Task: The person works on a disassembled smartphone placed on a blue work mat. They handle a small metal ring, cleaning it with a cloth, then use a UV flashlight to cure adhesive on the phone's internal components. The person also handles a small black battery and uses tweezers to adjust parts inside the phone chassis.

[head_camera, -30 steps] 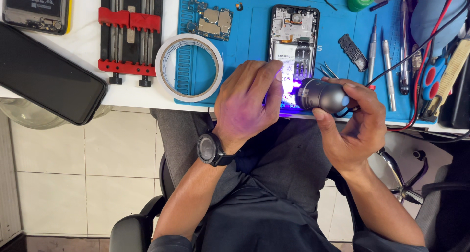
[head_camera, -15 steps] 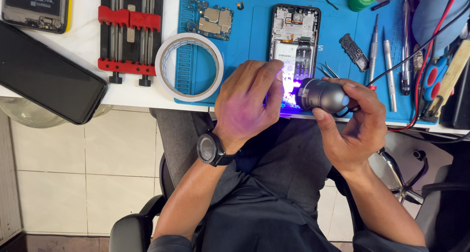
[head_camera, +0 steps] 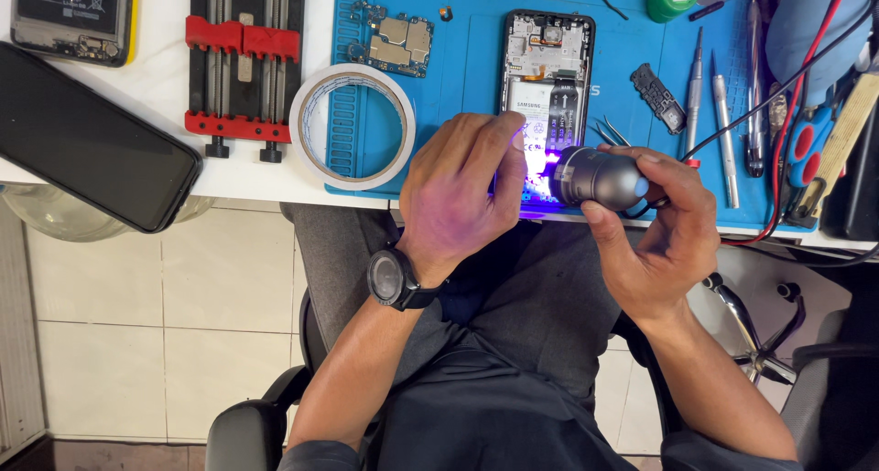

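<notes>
Almost nothing moves across these moments. My right hand (head_camera: 655,242) keeps its fingers wrapped around the grey lamp (head_camera: 600,178), and the violet glow at its tip lands on the same spot beside my left hand (head_camera: 462,196). Both hands sit exactly as before relative to the opened phone (head_camera: 547,77); at most the view drifts by a hair.

Phone repair workshop, blue mat (head_camera: 458,96), opened phone (head_camera: 547,77)

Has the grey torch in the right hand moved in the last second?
No. The grey torch in the right hand sits at the same spot against the opened phone on the blue mat.
</notes>
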